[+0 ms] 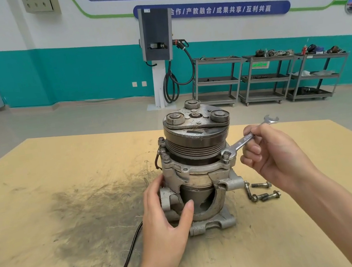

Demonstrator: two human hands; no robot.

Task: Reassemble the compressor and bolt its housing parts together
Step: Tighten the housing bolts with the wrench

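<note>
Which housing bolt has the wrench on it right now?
The bolt on the compressor's right flange ear: the wrench held by the right hand sits on its head. The two left-side bolts are untouched; the spare bolts lie loose on the table.

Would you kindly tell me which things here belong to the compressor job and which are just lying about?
In use:
compressor, steadied by the left hand
wrench in the right hand, on a housing bolt
loose bolts on the table

Lying about:
carts
charging unit
</note>
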